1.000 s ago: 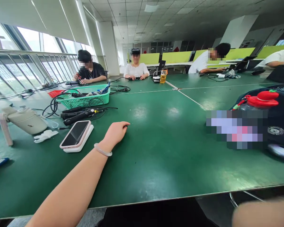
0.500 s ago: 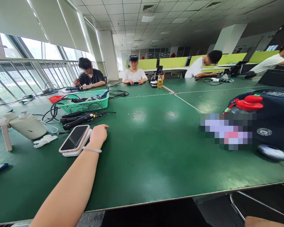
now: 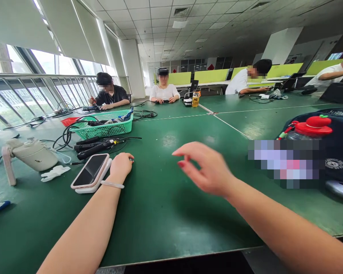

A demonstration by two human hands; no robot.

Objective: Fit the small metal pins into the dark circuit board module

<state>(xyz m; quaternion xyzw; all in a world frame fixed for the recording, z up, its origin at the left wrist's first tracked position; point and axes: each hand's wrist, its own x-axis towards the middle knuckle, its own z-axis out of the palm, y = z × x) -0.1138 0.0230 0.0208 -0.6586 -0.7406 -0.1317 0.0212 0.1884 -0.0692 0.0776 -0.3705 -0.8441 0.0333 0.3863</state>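
My left hand (image 3: 122, 167) rests on the green table (image 3: 160, 213) with its fingers curled in, a pale bracelet at the wrist. Something small and dark may show at its fingertips, but I cannot make it out. Just left of it lies a phone in a pink case (image 3: 90, 172), on top of a white flat object (image 3: 87, 189). Over the middle of the table hovers my right hand (image 3: 207, 167), slightly blurred, its thumb and fingers apart with nothing between them.
Behind my left hand are black handheld devices (image 3: 95, 147) and a green basket (image 3: 103, 130) of cables. A beige cup (image 3: 37, 154) and crumpled tissue (image 3: 55, 173) are at left. A red-lidded bottle (image 3: 317, 127) and dark backpack (image 3: 341, 144) stand right. Several people sit around the table.
My right hand has come in from the lower right and is now above the table's middle. My left hand stays in place beside the phone. The view has shifted slightly.
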